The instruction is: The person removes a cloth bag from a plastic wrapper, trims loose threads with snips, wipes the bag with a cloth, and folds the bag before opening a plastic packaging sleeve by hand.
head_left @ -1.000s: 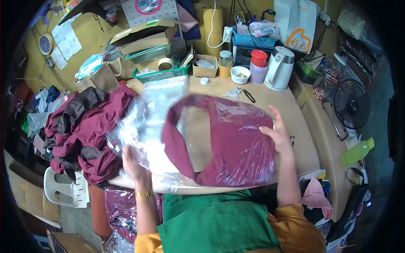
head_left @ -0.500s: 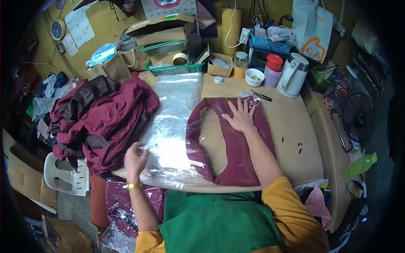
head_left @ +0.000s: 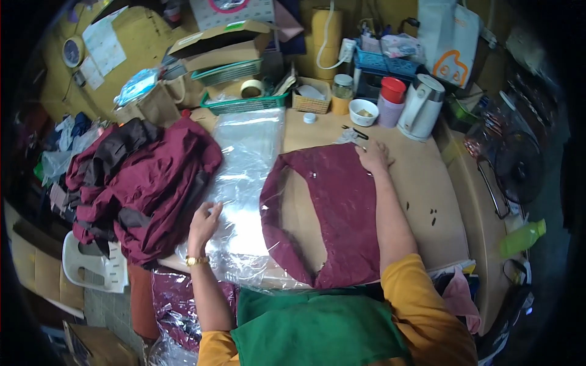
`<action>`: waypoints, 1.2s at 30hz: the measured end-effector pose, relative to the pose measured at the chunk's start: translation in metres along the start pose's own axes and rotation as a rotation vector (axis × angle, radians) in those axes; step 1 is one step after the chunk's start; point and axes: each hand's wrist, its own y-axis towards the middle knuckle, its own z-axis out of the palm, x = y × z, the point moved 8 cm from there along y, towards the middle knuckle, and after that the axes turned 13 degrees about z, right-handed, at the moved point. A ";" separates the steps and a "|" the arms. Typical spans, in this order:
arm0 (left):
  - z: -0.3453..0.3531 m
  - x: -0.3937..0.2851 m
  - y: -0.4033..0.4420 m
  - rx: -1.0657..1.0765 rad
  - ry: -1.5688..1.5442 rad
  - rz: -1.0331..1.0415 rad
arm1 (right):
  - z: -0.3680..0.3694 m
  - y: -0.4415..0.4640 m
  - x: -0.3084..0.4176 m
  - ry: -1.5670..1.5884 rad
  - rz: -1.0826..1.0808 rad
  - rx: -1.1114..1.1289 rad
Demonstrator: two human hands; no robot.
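Observation:
A maroon fabric piece (head_left: 351,213) in clear plastic lies on the table (head_left: 427,183), curving around an open gap on its left side. My right hand (head_left: 373,157) is at its top right corner; the fingers are bent, and whether they grip the edge is hard to see. Left of the piece lie flat clear plastic bags (head_left: 244,158). Over their left edge is my left hand (head_left: 206,222), fingers apart and holding nothing. A heap of maroon and dark grey fabric (head_left: 152,177) sits at the table's left.
A white bowl (head_left: 364,112), a lilac cup with red lid (head_left: 392,100) and a kettle (head_left: 421,107) stand at the back. Black snips (head_left: 355,132) lie before them. Green baskets (head_left: 244,102) are behind the bags. A white stool (head_left: 91,262) stands left.
My right hand was spread flat on the piece and is now at its top right corner. The piece lies slightly nearer to me. My left hand has moved slightly right and stays open.

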 end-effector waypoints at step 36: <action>-0.057 -0.093 -0.088 -0.365 0.415 0.490 | -0.014 -0.147 0.051 -0.031 -0.770 0.211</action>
